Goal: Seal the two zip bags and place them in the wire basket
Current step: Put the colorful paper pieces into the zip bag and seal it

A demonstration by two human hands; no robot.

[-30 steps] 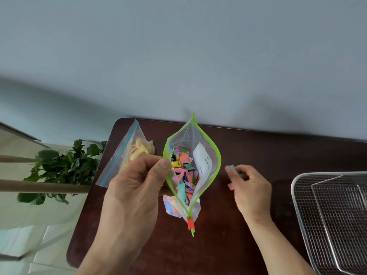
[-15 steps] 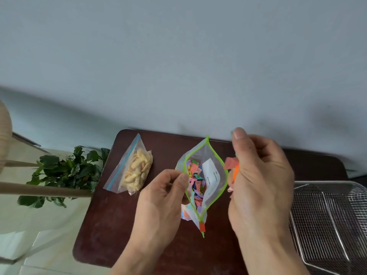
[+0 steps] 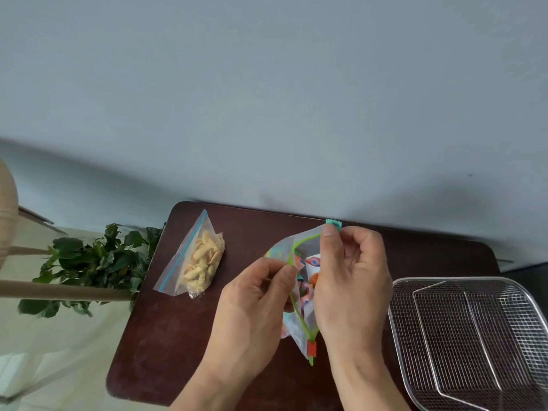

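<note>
Since half a second ago, the right hand (image 3: 353, 280) has swung in over the mouth of the green bag (image 3: 299, 295), and the mouth has narrowed from a wide leaf shape to a slimmer gap.

Little of the task is done, by my reading. The green bag's track is still parted along most of its length, with its orange slider (image 3: 311, 348) down at the near end. The blue bag (image 3: 194, 259) of pale snacks lies on the table (image 3: 166, 336) well left of the green bag; whether it is sealed I cannot tell. The basket (image 3: 471, 336) stands just right of the green bag and is empty. Both bags remain to be put in it.

The left hand (image 3: 252, 315) is curled, thumb and forefinger pinching the green bag's left lip. The right hand is loosely curled against the right lip, and its thumb and forefinger nip a small teal scrap (image 3: 334, 223) at the bag's far corner.
</note>
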